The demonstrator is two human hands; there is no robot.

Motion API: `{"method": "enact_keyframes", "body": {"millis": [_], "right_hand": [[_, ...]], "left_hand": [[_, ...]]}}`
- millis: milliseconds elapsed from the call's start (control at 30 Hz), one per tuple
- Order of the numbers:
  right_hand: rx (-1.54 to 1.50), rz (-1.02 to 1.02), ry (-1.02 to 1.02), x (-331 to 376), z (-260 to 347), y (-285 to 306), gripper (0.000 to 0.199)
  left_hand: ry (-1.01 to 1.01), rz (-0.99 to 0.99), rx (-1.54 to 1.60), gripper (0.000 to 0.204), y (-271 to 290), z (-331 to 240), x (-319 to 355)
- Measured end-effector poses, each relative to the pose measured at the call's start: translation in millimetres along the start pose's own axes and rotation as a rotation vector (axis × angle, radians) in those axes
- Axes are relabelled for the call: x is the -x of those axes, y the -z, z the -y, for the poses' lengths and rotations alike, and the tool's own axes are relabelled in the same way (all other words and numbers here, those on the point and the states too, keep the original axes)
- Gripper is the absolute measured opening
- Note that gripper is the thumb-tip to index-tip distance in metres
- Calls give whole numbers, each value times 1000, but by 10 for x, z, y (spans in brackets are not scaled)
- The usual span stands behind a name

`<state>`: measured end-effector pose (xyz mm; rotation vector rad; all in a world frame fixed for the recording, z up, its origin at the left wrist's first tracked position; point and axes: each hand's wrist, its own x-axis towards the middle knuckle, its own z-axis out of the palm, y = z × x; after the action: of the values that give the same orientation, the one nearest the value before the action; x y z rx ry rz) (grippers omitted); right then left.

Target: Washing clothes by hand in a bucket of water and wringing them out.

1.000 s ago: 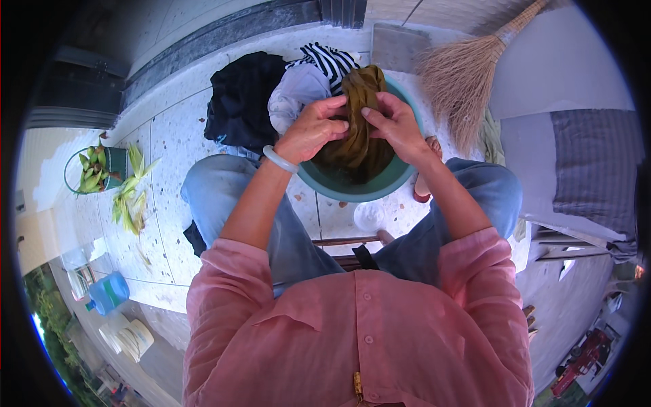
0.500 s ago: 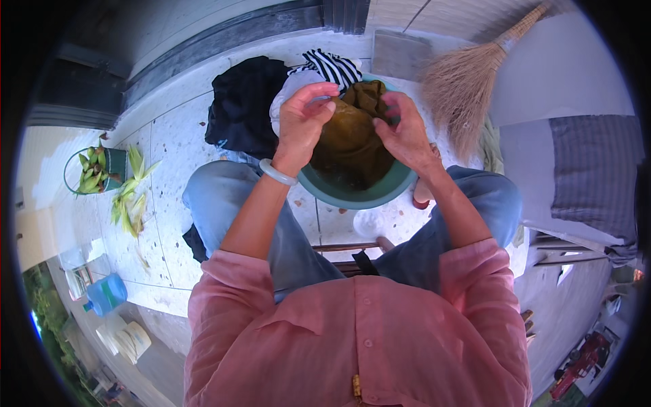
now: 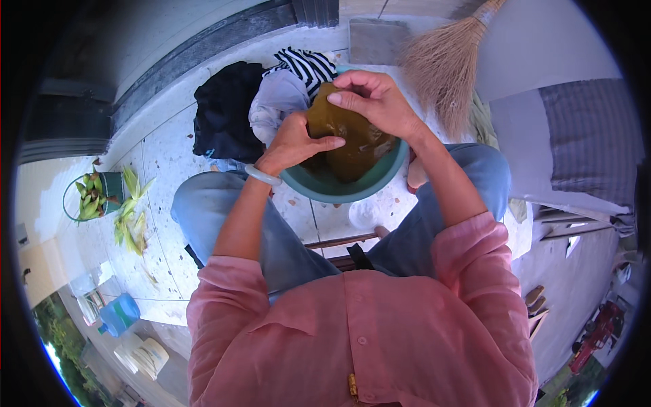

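Between your two hands, above the green basin [image 3: 319,188], sits the wet olive-brown cloth [image 3: 349,139]: your left hand [image 3: 295,139] presses its near side, fingers closed on it, while your right hand [image 3: 373,98] pinches its top edge. Beyond your fingers lies a pile of dark and striped clothes [image 3: 258,102].

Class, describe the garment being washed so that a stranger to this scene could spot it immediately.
Start at the green basin on the pale floor between the seated person's knees. The olive-brown cloth lifts out of it, gripped by the left hand and right hand. Unlike the black, white and striped clothes piled behind, it is wet and held.
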<state>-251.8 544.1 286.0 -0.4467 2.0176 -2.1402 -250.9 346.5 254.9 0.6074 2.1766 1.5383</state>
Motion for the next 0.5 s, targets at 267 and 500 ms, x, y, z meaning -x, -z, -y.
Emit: {"method": "enact_keyframes", "body": {"millis": [267, 500], "right_hand": [[261, -388, 189, 85, -105, 236, 15], [-49, 745, -702, 714, -291, 356, 23]], "left_hand": [[114, -21, 25, 36, 18, -120, -19], [30, -589, 298, 34, 415, -346, 234]]}}
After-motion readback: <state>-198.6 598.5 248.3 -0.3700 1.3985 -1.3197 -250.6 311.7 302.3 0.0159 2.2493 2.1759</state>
